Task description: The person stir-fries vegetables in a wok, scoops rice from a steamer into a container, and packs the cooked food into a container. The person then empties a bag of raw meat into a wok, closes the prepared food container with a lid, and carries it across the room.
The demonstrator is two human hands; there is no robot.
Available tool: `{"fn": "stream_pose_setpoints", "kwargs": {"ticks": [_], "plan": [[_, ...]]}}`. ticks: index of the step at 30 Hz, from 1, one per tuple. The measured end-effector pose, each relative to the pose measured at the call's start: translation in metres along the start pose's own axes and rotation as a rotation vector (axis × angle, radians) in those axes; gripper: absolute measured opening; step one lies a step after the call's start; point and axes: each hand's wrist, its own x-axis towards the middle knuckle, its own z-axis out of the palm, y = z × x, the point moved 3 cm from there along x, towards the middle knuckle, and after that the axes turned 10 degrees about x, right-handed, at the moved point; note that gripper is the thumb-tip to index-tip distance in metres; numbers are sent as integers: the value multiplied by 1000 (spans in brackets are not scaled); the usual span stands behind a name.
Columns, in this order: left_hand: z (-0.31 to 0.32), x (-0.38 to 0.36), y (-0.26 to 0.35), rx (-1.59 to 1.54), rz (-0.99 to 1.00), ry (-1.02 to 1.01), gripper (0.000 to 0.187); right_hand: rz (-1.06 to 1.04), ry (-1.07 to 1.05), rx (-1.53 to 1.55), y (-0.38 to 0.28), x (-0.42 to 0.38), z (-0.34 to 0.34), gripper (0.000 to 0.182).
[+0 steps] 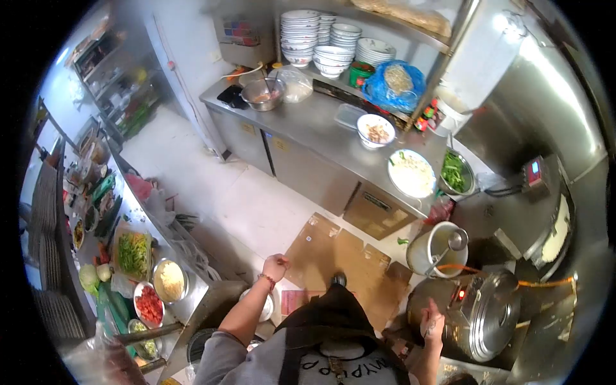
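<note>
— Where are your hands at this moment?

— Your left hand (276, 265) hangs out in front of you, loosely curled with nothing in it, above the floor beside the corner of the low counter (192, 301) on your left. Your right hand (432, 321) is down by the big steel pot (478, 314) at your right, fingers closed around a thin handle (the handle's far end is too small to make out), and it is touching the pot's side.

— What stands around that pot?

— Its lid (497, 314) is on, and a small red light (459, 295) glows on the front. Just beyond it sits a white bucket (433, 251) with a ladle (453, 242) resting inside. Flattened cardboard (333, 247) lies on the floor between you and the long steel counter (321, 128) ahead.

— And on that long counter?

— A wide white plate of pale food (411, 172), a bowl of greens (455, 172) just beside it, a smaller white bowl (376, 130) further along, and a metal mixing bowl (263, 95) at the far end. Above, on the shelf (378, 70), are stacked white bowls (301, 32) and a blue plastic bag (398, 83).

— And on your left?

— You have a bowl of chopped red pieces (149, 305), a bowl of pale shreds (169, 280) touching it, and a tray of green strips (133, 253) behind.
</note>
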Motion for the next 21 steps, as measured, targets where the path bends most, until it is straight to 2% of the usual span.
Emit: {"fn": "stream_pose_setpoints", "kwargs": {"ticks": [1,2,4,6,7,8,10,11,12,13,15,17,19,20,21], "plan": [[6,41,-29,120,286,88,23,-9,-95,-64,-4,27,18,39],[-5,59,-23,122,280,105,23,-24,-101,-59,-5,53,36,39],[-28,86,-8,188,134,56,28,85,-196,106,-1,111,78,27],[-62,110,0,261,35,34,34,204,-381,348,-13,173,132,24],[-80,124,-6,142,-143,75,37,13,-452,172,-78,209,150,25],[-91,132,-16,17,-326,110,41,-148,-473,70,-111,238,170,27],[-126,143,-19,40,-433,236,42,-426,-535,7,-166,290,222,30],[-146,148,-8,128,-409,288,45,-542,-578,35,-195,317,251,32],[-159,156,-19,80,-564,207,42,-605,-660,7,-232,336,274,32],[-168,160,-35,68,-562,233,36,-670,-741,-30,-267,353,297,33],[-181,176,-63,46,-579,258,30,-780,-910,240,-317,399,359,35],[-198,193,-82,-205,-486,476,21,-542,-1068,192,-411,428,373,37],[-210,216,-108,-207,-563,467,22,-1010,-842,346,-495,454,378,38],[-219,229,-120,-202,-618,452,25,-1009,-845,346,-516,470,397,38],[-231,255,-135,-200,-617,450,25,-1052,-745,324,-537,491,422,37]]}}
